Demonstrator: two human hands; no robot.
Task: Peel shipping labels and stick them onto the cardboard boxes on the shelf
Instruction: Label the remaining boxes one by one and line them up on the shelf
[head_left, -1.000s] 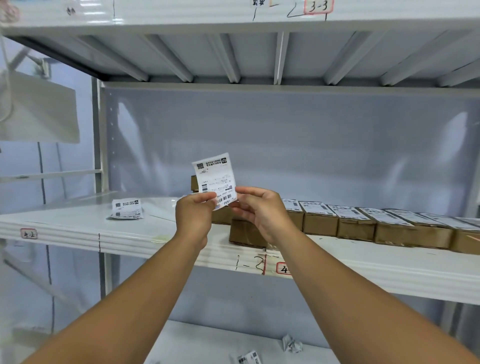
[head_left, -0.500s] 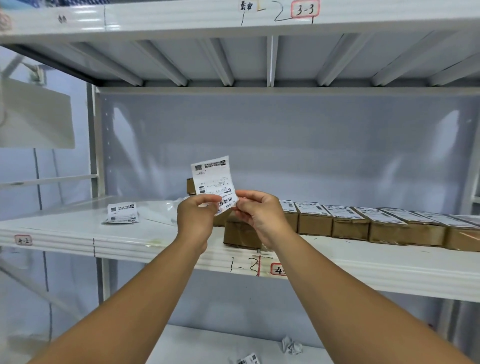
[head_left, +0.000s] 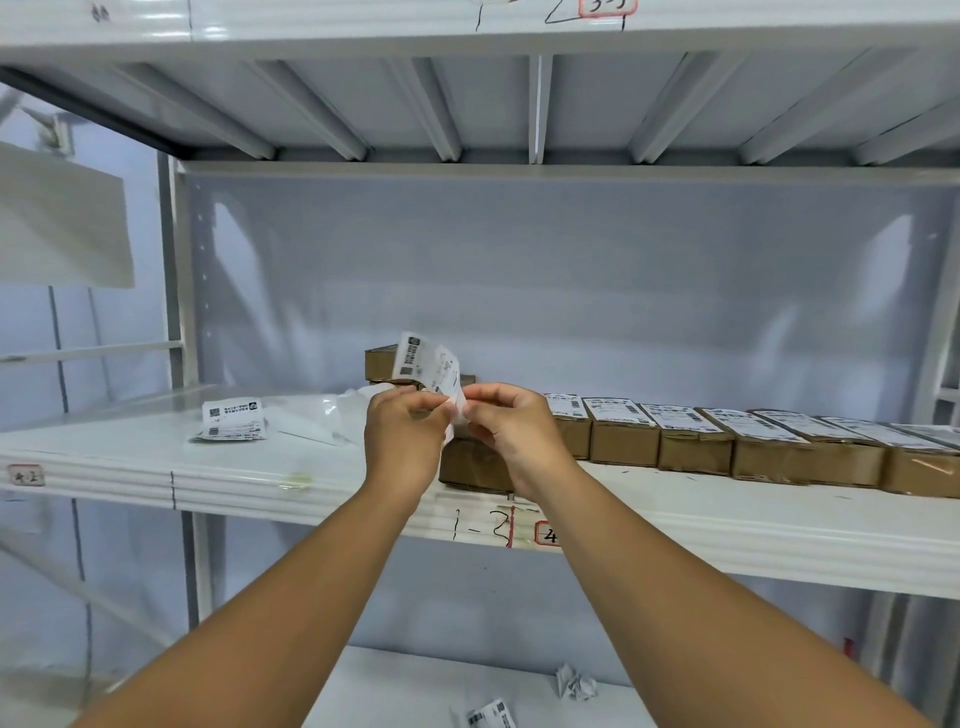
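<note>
A white shipping label (head_left: 427, 364) with barcodes is held up in front of the middle shelf (head_left: 675, 525), bent and curling at its lower edge. My left hand (head_left: 402, 436) and my right hand (head_left: 511, 434) both pinch its bottom corner, fingertips close together. Behind my hands sits an unlabelled cardboard box (head_left: 475, 465), partly hidden. To its right runs a row of several labelled boxes (head_left: 696, 441). Another brown box (head_left: 382, 361) stands behind the label.
A small stack of labels (head_left: 231, 421) lies on the shelf at left, beside translucent backing sheets (head_left: 317, 421). Crumpled paper (head_left: 574, 683) and a loose label (head_left: 491, 717) lie on the lower shelf. The upper shelf overhangs.
The label was flat and upright; now it is bent and twisted to the right, with its bottom corner being parted between my fingertips. Both hands stayed at about the same place.
</note>
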